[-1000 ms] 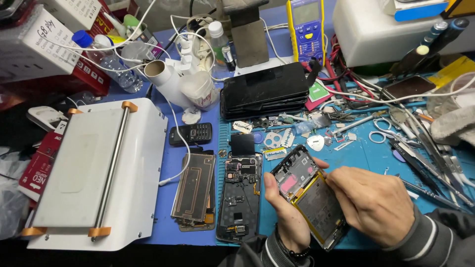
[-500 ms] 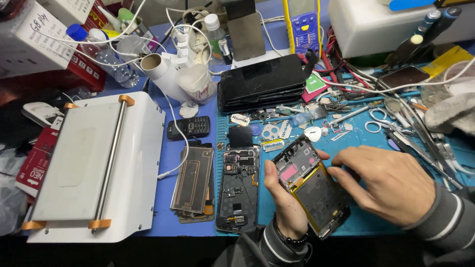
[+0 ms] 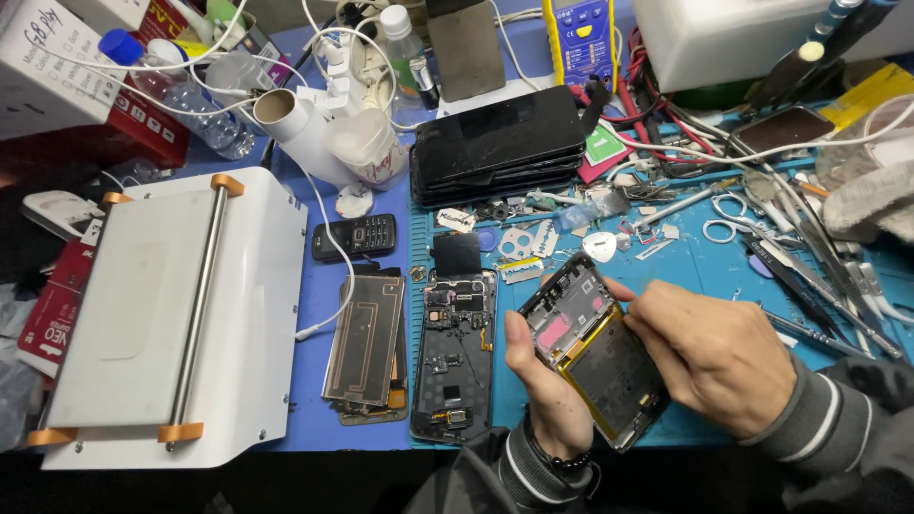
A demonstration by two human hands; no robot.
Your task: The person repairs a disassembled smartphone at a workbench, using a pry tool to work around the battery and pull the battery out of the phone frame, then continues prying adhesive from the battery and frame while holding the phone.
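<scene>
My left hand (image 3: 541, 385) grips an opened smartphone (image 3: 595, 350) from below, tilted, with its circuit board, pink patch and yellow-edged battery facing up. My right hand (image 3: 719, 350) rests on the phone's right edge, fingertips pressing on the upper middle of the frame. To the left of the phone a second opened phone chassis (image 3: 453, 354) lies flat on the blue mat (image 3: 381, 286), and a back panel with a copper coil (image 3: 366, 340) lies beside it.
A white machine with a metal plate and rod (image 3: 162, 314) fills the left. A small black keypad phone (image 3: 354, 235), a stack of black screens (image 3: 499, 146), a yellow multimeter (image 3: 578, 43), scissors (image 3: 733, 217) and several tweezers (image 3: 819, 276) crowd the back and right.
The held phone and both hands stay in the same place; my right fingers have shifted slightly along the phone's edge. The camera view moved a little.
</scene>
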